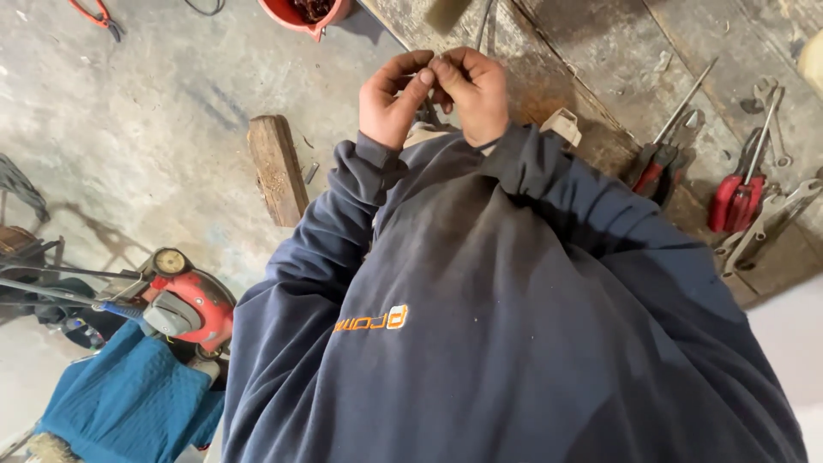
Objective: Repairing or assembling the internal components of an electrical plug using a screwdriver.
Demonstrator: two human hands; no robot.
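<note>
My left hand (393, 99) and my right hand (477, 90) are raised together in front of my chest, fingertips meeting over the edge of a worn wooden workbench (549, 60). Both pinch a small dark part (435, 75) between thumbs and forefingers; the fingers hide most of it, so I cannot tell what it is. A thin metal rod (485, 19) runs up from just behind the fingers. My dark blue sweatshirt (480, 317) fills the lower middle of the view.
On the bench at right lie red-handled screwdrivers (735, 193), pliers (656, 167) and several wrenches (763, 225). A red bucket (302, 15) stands at the top. On the concrete floor are a wooden block (278, 167), a red machine (190, 304), a blue cloth (129, 399) and red pliers (94, 13).
</note>
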